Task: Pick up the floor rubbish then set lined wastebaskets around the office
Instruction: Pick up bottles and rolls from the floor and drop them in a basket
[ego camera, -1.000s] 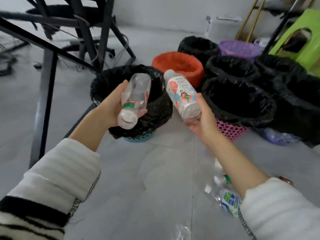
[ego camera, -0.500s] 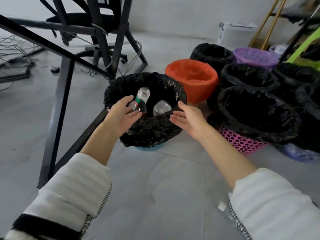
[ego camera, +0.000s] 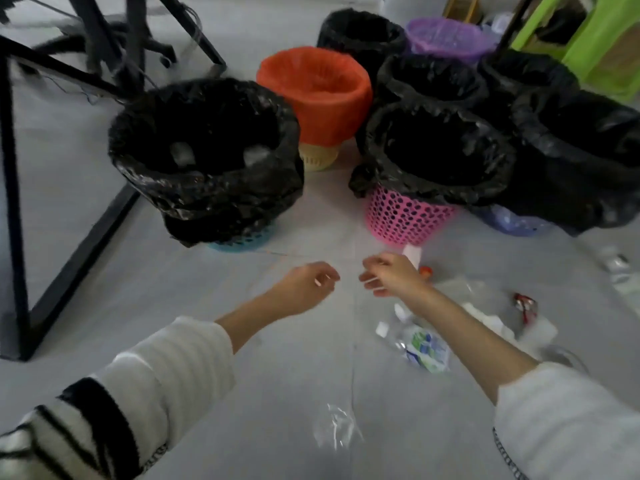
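Observation:
A black-lined wastebasket (ego camera: pixel 145 140) on a blue base stands front left, with two clear bottles (ego camera: pixel 181 154) lying inside it. My left hand (ego camera: pixel 304 289) and my right hand (ego camera: pixel 391 277) hang low over the floor in front of it, fingers loosely curled, holding nothing. Rubbish lies on the floor to the right: a crushed bottle with a green and blue label (ego camera: pixel 422 348), a bottle with an orange cap (ego camera: pixel 424 270) just behind my right hand, clear plastic wrap (ego camera: pixel 481 292) and a red wrapper (ego camera: pixel 524 304). A clear scrap (ego camera: pixel 336 427) lies near me.
Several more lined baskets crowd the back right: an orange-lined one (ego camera: pixel 315 88), a pink one with a black liner (ego camera: pixel 408 220), a purple one (ego camera: pixel 446 38). A black desk frame (ego camera: pixel 14 209) stands at the left. A green stool (ego camera: pixel 602 39) is far right.
Both bottles left my hands and dropped into the front-left basket. My hands then came down and back toward the floor rubbish, and my view tilted down.

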Demonstrator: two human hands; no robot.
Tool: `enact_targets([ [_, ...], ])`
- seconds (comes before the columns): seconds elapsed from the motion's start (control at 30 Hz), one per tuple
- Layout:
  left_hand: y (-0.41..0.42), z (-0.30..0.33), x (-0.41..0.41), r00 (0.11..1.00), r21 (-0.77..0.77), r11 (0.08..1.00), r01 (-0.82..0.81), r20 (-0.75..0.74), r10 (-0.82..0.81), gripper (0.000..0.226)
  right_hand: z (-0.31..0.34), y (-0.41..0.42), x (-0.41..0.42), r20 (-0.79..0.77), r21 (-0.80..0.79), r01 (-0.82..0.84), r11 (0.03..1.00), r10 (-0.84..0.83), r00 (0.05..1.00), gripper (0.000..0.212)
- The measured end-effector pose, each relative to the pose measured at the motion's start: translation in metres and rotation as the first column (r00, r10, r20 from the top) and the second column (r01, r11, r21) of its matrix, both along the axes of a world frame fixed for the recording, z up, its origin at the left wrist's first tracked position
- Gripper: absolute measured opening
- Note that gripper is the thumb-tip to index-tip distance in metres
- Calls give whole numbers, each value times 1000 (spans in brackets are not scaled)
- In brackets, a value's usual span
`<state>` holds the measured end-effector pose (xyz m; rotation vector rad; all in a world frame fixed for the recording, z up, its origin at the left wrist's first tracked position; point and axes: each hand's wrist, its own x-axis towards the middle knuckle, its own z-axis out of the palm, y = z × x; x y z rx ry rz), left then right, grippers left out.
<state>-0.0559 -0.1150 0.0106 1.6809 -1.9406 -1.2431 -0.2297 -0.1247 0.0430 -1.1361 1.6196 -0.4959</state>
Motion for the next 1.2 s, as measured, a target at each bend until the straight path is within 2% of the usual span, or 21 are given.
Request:
enact_targets([
  [0.07, 22, -21, -17, 962, 29, 973, 229, 149, -231, 27, -22, 16, -28, -133, 43, -43, 998, 48, 990, 8],
  [0.1, 34, -32, -26, 916, 48, 940, 337, 214, -339, 31, -36, 27, -45, -256, 68, -87, 994, 102, 961, 17],
  [0.17, 55, -49, -37, 787, 86, 846, 527, 326, -524, 45, -62, 43, -72, -548, 103, -244, 964, 260, 795, 35],
  [0.2, 66, -58, -42, 706, 116, 781, 614, 363, -608, 54, -74, 52, -84, -642, 124, -314, 941, 317, 698, 41],
  [0.3, 91, -78, -48, 389, 210, 520, 828, 453, -802, 83, -95, 72, -106, -742, 192, -331, 924, 358, 567, 68],
  [0.37, 101, -86, -49, 211, 275, 366, 889, 465, -860, 95, -104, 79, -114, -783, 282, -355, 891, 428, 452, 83],
  [0.43, 106, -95, -51, 129, 301, 298, 906, 475, -870, 102, -113, 83, -121, -783, 353, -358, 864, 483, 392, 91],
  [0.47, 108, -100, -52, 116, 306, 291, 906, 483, -868, 103, -118, 84, -123, -782, 372, -354, 858, 495, 379, 92],
  [0.5, 111, -105, -52, 137, 303, 314, 900, 487, -862, 101, -122, 85, -126, -786, 385, -362, 849, 507, 353, 93],
  [0.6, 118, -116, -52, 331, 301, 487, 820, 444, -833, 81, -128, 84, -133, -820, 412, -422, 807, 531, 215, 91],
  [0.63, 119, -119, -51, 376, 297, 519, 801, 424, -824, 73, -128, 82, -135, -823, 418, -432, 799, 534, 192, 89],
  [0.73, 115, -124, -50, 421, 287, 551, 784, 406, -811, 49, -127, 76, -134, -809, 444, -426, 789, 557, 187, 76],
  [0.8, 104, -121, -54, 470, 302, 595, 745, 396, -789, 42, -119, 75, -132, -793, 438, -407, 802, 557, 245, 70],
  [0.87, 88, -110, -61, 566, 303, 673, 675, 373, -735, 43, -109, 77, -132, -792, 354, -402, 845, 499, 351, 69],
  [0.93, 71, -90, -68, 689, 266, 765, 586, 333, -644, 50, -94, 82, -139, -742, 198, -342, 919, 369, 560, 69],
  [1.0, 53, -63, -74, 817, 214, 859, 465, 269, -509, 56, -81, 87, -150, -569, 52, -177, 983, 175, 804, 66],
  [1.07, 35, -34, -80, 908, 148, 929, 339, 206, -364, 57, -65, 91, -160, -248, -17, 70, 997, -72, 966, 52],
  [1.13, 17, -8, -86, 977, 93, 976, 198, 66, -204, 50, -49, 89, -170, 76, -10, 289, 957, -288, 955, 39],
  [1.2, 2, 16, -94, 988, 82, 996, 39, -150, -26, 35, -33, 83, -179, 266, -8, 401, 916, -385, 884, 36],
])
